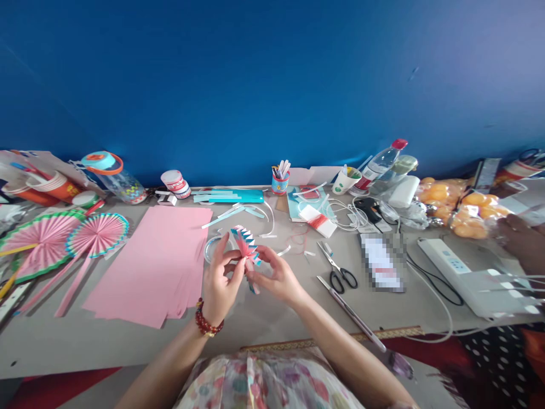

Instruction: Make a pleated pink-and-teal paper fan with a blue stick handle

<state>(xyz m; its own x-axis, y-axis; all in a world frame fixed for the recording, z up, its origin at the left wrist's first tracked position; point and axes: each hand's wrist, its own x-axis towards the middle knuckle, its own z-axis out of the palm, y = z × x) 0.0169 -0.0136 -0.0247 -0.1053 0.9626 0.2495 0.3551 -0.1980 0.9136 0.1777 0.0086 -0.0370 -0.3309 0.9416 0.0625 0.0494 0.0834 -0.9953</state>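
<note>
Both hands meet over the grey table (264, 318) at its centre. Between them is a pleated pink paper fan (244, 245) with blue edges, partly spread. My left hand (219, 281), with a red bead bracelet at the wrist, pinches the fan's left side with its fingers curled. My right hand (276, 276) grips the fan's lower right part between thumb and fingers. A clear tape roll (212, 248) lies on the table just behind my left hand.
Pink paper sheets (157, 261) lie to the left, with two finished pink fans (63, 241) beyond them. Scissors (338, 270) and a long metal tool (351, 312) lie to the right, near a power strip (460, 272). Another person's hand (522, 241) rests at far right.
</note>
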